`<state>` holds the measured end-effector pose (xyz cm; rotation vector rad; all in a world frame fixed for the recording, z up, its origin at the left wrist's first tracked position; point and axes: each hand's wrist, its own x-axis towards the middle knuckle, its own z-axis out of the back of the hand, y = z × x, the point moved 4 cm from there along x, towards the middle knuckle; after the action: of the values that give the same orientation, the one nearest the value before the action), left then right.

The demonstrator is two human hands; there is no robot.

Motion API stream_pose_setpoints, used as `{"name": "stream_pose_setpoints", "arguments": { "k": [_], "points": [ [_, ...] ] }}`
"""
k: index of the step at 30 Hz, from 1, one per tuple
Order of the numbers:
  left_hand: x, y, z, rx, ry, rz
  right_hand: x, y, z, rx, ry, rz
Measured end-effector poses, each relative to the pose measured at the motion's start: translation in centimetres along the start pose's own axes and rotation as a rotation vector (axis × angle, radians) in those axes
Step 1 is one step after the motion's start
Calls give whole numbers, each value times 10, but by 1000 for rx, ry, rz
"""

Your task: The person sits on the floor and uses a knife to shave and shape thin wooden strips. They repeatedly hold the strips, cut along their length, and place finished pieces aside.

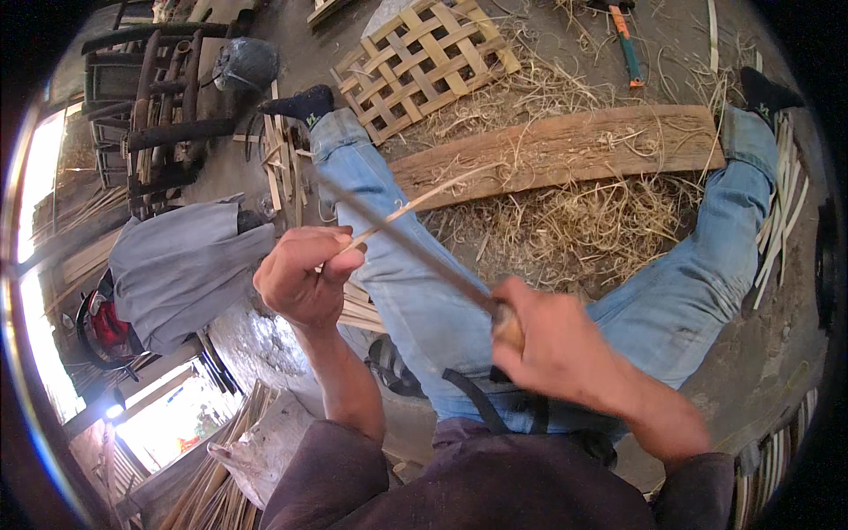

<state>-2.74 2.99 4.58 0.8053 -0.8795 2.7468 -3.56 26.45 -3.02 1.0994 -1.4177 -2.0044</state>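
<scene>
My left hand [305,276] pinches a thin pale strip of split bamboo or wood [437,190] between thumb and fingers. The strip points away to the upper right, with a small curl lifting off it. Wrapped around the wooden handle of a long, narrow knife [420,254] is my right hand [561,344]. Its dark blade slants up and left, crossing the strip just beyond my left fingertips. Whether the edge touches the strip, I cannot tell. Both hands are above my jeans-covered left leg [389,274].
Between my outstretched legs lies a wooden plank [574,150] amid curly shavings [583,230]. Beyond are a woven lattice panel [428,66] and a hammer [627,49]. At left are dark wooden frames [159,88] and a grey cloth [185,269]. Loose strips [777,212] lie by my right leg.
</scene>
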Motion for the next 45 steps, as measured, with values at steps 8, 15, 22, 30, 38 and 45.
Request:
{"name": "stream_pose_setpoints", "arguments": {
  "k": [8, 15, 22, 30, 38, 45],
  "points": [
    [-2, 5, -6, -98, -39, 31, 17, -27, -2, -19, -96, -22],
    [-5, 9, -3, -102, -75, 68, 32, -44, -10, -30, -123, -19],
    [-10, 13, -1, -101, -104, 113, 58, -116, -13, -151, -222, -121],
    [-9, 28, -12, -125, -190, 74, 70, -113, -15, -114, -209, -217],
    [-6, 25, -14, -123, -201, 54, 39, -29, -28, 38, -126, -51],
    [-11, 24, -13, -110, -259, 101, 47, -74, -26, -85, -152, 5]
  ]
}}
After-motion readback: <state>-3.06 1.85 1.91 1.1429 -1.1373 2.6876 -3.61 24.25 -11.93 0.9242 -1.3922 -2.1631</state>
